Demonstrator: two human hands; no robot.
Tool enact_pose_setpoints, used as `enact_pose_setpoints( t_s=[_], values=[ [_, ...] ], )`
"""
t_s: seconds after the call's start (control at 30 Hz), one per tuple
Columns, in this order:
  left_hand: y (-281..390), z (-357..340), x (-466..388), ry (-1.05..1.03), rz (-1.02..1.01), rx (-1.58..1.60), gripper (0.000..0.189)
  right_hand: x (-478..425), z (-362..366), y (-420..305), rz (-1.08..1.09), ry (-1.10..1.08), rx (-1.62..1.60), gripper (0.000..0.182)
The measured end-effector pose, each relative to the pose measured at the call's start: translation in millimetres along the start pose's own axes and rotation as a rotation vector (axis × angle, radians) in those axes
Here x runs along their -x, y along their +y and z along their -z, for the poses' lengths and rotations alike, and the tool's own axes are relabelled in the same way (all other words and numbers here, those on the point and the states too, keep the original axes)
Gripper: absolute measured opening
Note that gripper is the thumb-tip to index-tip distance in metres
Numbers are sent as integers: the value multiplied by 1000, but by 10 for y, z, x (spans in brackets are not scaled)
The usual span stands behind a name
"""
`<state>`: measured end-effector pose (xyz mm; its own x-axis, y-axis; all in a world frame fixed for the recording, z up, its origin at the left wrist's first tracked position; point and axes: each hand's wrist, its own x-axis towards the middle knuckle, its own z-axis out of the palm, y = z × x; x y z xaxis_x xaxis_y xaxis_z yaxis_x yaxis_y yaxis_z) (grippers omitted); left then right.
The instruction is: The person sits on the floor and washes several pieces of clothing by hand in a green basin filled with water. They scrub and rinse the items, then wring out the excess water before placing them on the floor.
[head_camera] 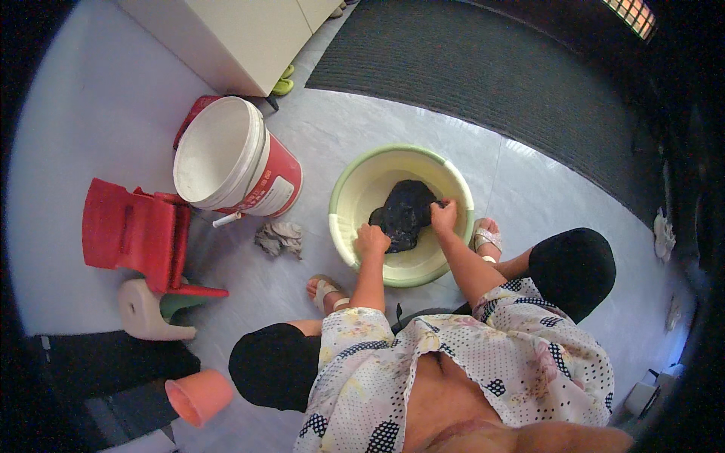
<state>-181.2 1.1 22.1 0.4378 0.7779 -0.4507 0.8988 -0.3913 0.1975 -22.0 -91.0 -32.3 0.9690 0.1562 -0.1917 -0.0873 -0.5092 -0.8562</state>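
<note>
A round plastic basin (357, 187), cream with a pale green rim, stands on the floor between my feet. Inside it lies a bunched dark cloth (409, 206) that looks wet. My left hand (372, 239) grips its near left edge, knuckles up. At the cloth's right side, my right hand (443, 215) pinches a fold between thumb and fingers. Both hands are inside the basin's rim. Whether water stands beneath the cloth is hard to tell.
Left of the basin are a white and red bucket (283, 181), a crumpled grey rag (280, 239), a red plastic chair (136, 232) and a small stool (148, 314). A pink plastic bin (199, 396) lies lower left. Beyond are a cabinet (226, 39) and a dark ribbed mat (453, 62).
</note>
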Motion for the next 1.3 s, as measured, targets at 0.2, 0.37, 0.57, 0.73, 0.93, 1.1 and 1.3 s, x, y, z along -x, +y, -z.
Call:
enact_pose_setpoints(
  t_s=[0.2,0.37,0.57,0.73,0.93,1.1,1.3],
  values=[
    [-161,-443,-95,19,-240,-151,25,270,-57,305,-353,-396,71,42],
    [-79,-438,-176,-107,-155,414,34,57,-89,190,-326,-295,-288,34],
    [8,-285,-37,241,89,438,59,45,15,-5,8,5,57,46],
    [10,-581,-24,-61,102,454,48,555,-14,73,-509,-399,-242,23],
    [243,-253,-178,-97,-45,909,25,299,25,189,-718,-633,-798,25],
    [333,95,-211,-64,-51,1461,20,400,83,-220,-934,-1006,-620,42],
    [671,808,148,300,-179,744,32,455,145,-1140,-559,-1123,-883,52]
  ],
)
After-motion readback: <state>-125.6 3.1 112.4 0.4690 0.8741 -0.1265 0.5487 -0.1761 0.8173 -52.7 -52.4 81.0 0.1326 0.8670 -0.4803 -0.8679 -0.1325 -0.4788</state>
